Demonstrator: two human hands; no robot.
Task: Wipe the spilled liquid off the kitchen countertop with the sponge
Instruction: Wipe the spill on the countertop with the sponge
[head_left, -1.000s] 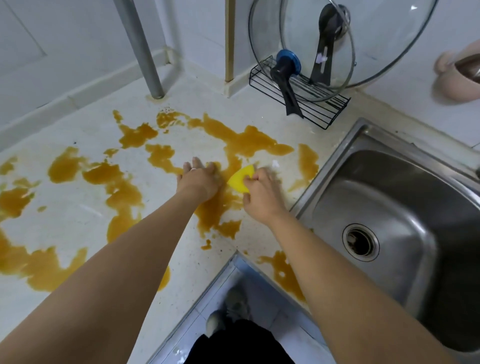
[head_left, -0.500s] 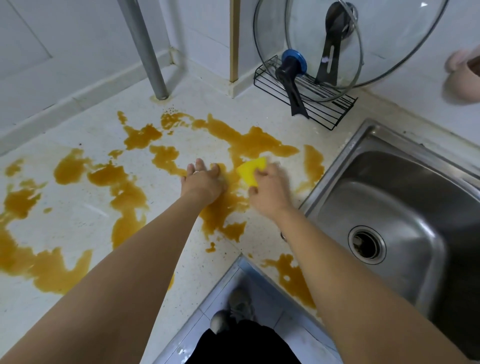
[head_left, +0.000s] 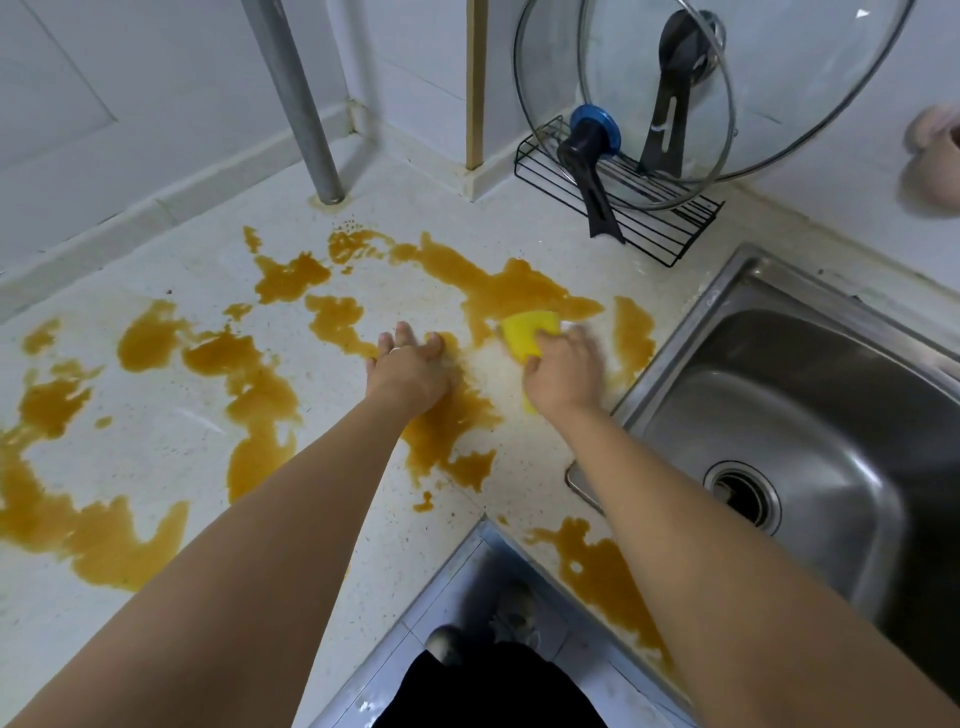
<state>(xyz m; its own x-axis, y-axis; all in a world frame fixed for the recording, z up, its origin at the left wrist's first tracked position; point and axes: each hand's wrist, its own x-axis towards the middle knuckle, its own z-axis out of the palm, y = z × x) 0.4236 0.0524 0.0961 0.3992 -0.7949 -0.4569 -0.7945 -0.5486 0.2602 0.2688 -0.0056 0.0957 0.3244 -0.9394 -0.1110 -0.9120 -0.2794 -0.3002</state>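
Head view, left to right. The brown spilled liquid (head_left: 260, 384) covers the speckled white desk (head_left: 156, 447) in broad patches from the left edge to the centre, with a further patch at lower centre-right. The left hand (head_left: 408, 366) lies at the centre, palm down, fingers straight and spread flat on a wet patch; its grip holds nothing and it appears to brace the body. Just to its right, the right hand (head_left: 563, 371) closes its grip on the yellow sponge (head_left: 527, 332), pressing it to the desk at the near edge of the upper-centre puddle. The stainless sink (head_left: 779, 415) fills the right; a wire rack (head_left: 623, 208) with glass lids (head_left: 727, 93) stands at upper right. Judged step: wiping is under way, with most liquid remaining. The next move likely calls for firm strokes through the puddle, then leftward.
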